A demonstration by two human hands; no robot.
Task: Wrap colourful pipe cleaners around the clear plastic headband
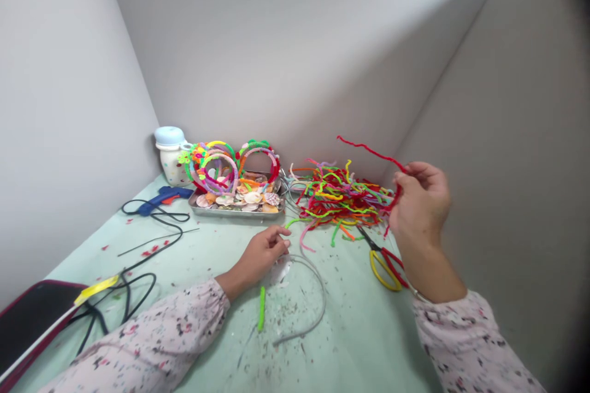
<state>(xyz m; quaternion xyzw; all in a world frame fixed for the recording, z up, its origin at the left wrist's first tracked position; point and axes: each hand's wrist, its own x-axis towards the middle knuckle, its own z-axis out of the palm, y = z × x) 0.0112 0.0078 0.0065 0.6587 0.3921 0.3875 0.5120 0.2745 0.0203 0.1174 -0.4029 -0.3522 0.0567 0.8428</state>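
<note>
My right hand (pixel 420 199) is raised at the right, its thumb and fingers pinched on a red pipe cleaner (pixel 369 149). One length of it sticks out to the left, while more red hangs below the fingers. My left hand (pixel 262 253) rests low over the table with thumb and forefinger apart. Beside its fingertips lies a bare grey headband (pixel 324 294); whether they touch it I cannot tell. A short bright green pipe cleaner piece (pixel 262 309) lies just below that hand. Between the hands, at the back, is a tangled heap of coloured pipe cleaners (pixel 343 196).
Scissors (pixel 386 267) with red and yellow handles lie under my right wrist. A metal tray (pixel 237 213) holds shells and wrapped headbands (pixel 219 165). Left are a blue glue gun (pixel 161 198), a white jar (pixel 171 159), black cable (pixel 152 282) and a dark tablet-like device (pixel 37 313).
</note>
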